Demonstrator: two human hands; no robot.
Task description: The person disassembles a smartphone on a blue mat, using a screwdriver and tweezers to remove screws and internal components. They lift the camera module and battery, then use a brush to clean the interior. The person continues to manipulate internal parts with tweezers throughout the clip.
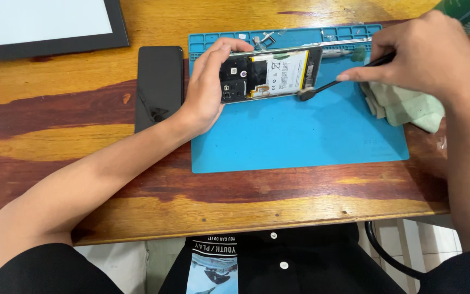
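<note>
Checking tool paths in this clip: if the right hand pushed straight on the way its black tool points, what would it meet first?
The right hand aims its black tool down-left; the tip already sits at the lower end of the opened phone, held by the left hand. It would likely meet the phone first, though depth is unclear.

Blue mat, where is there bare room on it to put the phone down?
The blue mat is bare in its lower half, below the open phone and left of the green cloth. The top edge is crowded with small parts.
</note>
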